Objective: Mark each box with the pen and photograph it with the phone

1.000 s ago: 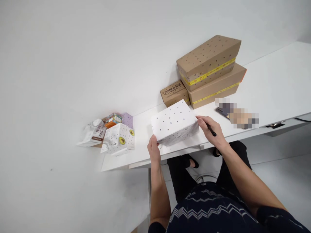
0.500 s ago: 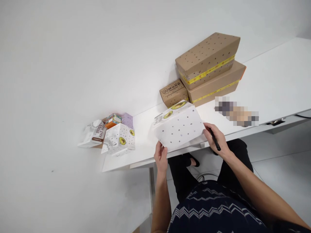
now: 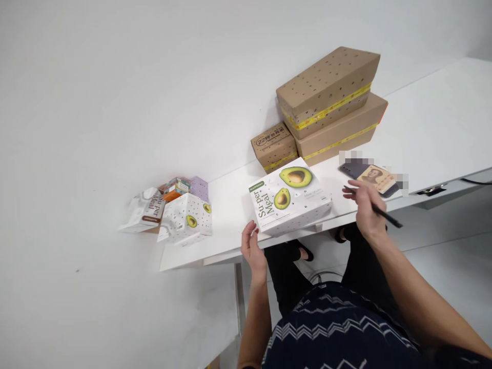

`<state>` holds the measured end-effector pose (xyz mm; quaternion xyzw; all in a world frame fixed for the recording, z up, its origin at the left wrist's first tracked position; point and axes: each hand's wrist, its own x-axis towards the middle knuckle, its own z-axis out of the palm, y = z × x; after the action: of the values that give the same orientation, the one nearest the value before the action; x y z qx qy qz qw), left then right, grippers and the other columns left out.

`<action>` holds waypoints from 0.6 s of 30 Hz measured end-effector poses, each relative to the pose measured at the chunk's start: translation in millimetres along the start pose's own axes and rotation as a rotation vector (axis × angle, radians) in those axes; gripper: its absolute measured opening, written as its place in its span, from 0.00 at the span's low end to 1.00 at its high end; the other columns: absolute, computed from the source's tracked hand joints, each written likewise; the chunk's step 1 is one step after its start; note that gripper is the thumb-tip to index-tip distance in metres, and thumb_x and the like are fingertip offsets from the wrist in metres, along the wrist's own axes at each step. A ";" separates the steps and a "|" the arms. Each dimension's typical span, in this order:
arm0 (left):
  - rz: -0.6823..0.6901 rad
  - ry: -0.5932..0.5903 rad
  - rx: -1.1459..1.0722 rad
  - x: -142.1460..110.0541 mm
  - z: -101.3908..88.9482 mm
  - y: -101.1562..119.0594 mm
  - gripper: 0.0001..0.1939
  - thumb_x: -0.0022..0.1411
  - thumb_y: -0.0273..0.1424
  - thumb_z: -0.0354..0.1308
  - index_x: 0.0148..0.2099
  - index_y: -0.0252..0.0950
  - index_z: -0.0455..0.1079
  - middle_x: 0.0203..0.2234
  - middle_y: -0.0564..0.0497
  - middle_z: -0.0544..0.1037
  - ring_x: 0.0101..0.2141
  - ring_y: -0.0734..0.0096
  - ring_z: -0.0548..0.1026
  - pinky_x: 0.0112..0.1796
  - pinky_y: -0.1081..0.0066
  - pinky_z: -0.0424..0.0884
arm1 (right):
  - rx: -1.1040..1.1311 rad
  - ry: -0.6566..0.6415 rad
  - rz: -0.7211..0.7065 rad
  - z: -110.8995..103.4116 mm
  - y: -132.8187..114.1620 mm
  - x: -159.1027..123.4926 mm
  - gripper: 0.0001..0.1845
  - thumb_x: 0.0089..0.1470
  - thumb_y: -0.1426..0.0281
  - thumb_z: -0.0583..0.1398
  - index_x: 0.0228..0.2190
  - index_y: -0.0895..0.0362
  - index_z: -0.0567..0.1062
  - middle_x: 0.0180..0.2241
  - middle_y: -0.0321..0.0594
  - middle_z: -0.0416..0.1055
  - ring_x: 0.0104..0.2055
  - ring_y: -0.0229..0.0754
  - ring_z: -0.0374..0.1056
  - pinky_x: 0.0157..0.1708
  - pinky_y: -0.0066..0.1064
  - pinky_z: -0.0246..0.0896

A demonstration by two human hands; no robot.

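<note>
A white meal box (image 3: 290, 196) with two avocado pictures on its upper face lies near the front edge of the white table (image 3: 230, 215). My left hand (image 3: 253, 248) is at the box's near left corner, fingers apart and curved, holding nothing; whether a fingertip touches the box I cannot tell. My right hand (image 3: 368, 207) is off to the right of the box, closed around a slim black pen (image 3: 386, 215) whose tip points up and left. Small dark rings dot the box's near side.
Two brown cartons (image 3: 328, 84) with yellow tape are stacked at the back, beside a smaller brown carton (image 3: 273, 146). At the left end sit another avocado box (image 3: 188, 218), a white Su-per Meal box (image 3: 144, 210), an orange box (image 3: 176, 189) and a purple box (image 3: 200, 188). A phone (image 3: 351, 173) lies right.
The box has turned over so its avocado face is up, and both hands have let it go. My right hand has moved right with the pen. My left hand stays by the near corner.
</note>
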<state>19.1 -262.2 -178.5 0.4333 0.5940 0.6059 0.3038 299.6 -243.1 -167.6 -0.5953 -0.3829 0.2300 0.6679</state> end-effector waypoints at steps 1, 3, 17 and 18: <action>0.110 0.021 0.010 1.4 1.9 6.4 0.13 0.64 0.33 0.53 0.48 0.39 0.73 0.47 0.47 0.76 0.50 0.63 0.72 0.51 0.62 0.69 | 0.044 0.055 -0.034 1.5 -8.9 4.6 0.25 0.61 0.51 0.50 0.41 0.56 0.76 0.40 0.44 0.71 0.37 0.43 0.72 0.37 0.40 0.69; 0.397 0.012 0.085 2.9 8.5 21.8 0.11 0.65 0.30 0.52 0.48 0.39 0.73 0.46 0.47 0.75 0.49 0.64 0.72 0.49 0.61 0.71 | 0.080 0.111 -0.107 5.8 -28.0 11.3 0.32 0.61 0.47 0.46 0.37 0.56 0.77 0.34 0.41 0.71 0.30 0.40 0.70 0.32 0.37 0.68; 1.034 -0.142 0.791 -14.9 71.8 42.2 0.12 0.60 0.34 0.60 0.46 0.38 0.74 0.40 0.47 0.79 0.46 0.59 0.73 0.49 0.59 0.60 | 0.024 -0.465 0.001 56.3 -65.8 26.5 0.09 0.51 0.65 0.61 0.35 0.56 0.75 0.30 0.36 0.75 0.28 0.36 0.68 0.30 0.30 0.65; 1.033 -0.131 0.797 -15.0 72.2 40.8 0.12 0.60 0.35 0.60 0.46 0.39 0.74 0.40 0.47 0.79 0.46 0.60 0.73 0.49 0.60 0.59 | -0.005 -0.475 -0.010 57.5 -63.4 25.9 0.07 0.52 0.66 0.60 0.33 0.56 0.75 0.28 0.35 0.74 0.26 0.36 0.67 0.28 0.29 0.63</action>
<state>95.6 -247.0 -146.7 0.7782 0.4687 0.3797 -0.1746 260.6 -199.5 -100.0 -0.5243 -0.5329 0.3592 0.5586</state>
